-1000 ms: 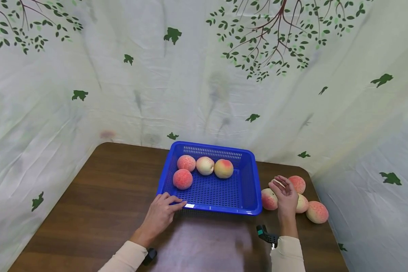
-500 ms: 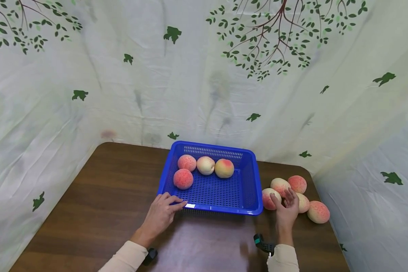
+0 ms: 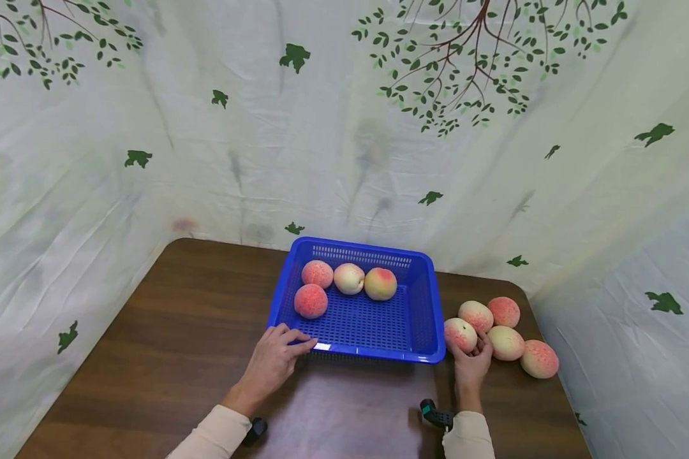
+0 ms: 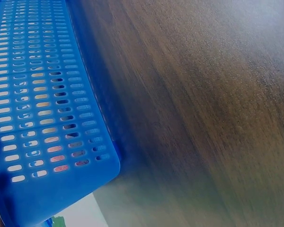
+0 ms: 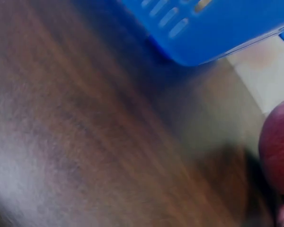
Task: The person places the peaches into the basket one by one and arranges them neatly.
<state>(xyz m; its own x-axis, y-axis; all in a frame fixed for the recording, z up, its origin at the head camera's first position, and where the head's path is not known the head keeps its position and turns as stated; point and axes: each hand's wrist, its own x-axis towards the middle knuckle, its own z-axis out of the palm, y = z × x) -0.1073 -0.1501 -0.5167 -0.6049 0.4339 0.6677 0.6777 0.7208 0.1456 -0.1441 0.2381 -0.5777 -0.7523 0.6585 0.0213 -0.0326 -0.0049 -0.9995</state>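
Note:
A blue plastic basket (image 3: 356,350) stands on the table, with several peaches inside, including a red one (image 3: 311,301) and a pale one (image 3: 349,278). At the basket's front left corner, my left hand (image 3: 272,360) holds the rim, fingers bent over it. My right hand (image 3: 471,366) is at a pale-and-pink peach (image 3: 460,334) beside the basket's right side, thumb and fingers on either side of it. In the right wrist view, that peach (image 5: 278,147) shows at the right edge, fingertips below it. The basket's slotted wall (image 4: 47,109) fills the left wrist view's left side.
Several more peaches lie to the right of my right hand, among them a cream one (image 3: 506,343), a red one (image 3: 503,312) and one (image 3: 540,359) near the table's right edge. The brown wooden table (image 3: 166,344) meets a leaf-patterned curtain (image 3: 333,140) behind.
My right hand has come down and left from above the peach group to the peach nearest the basket, and its fingers have closed about it. My left hand and the basket stay put.

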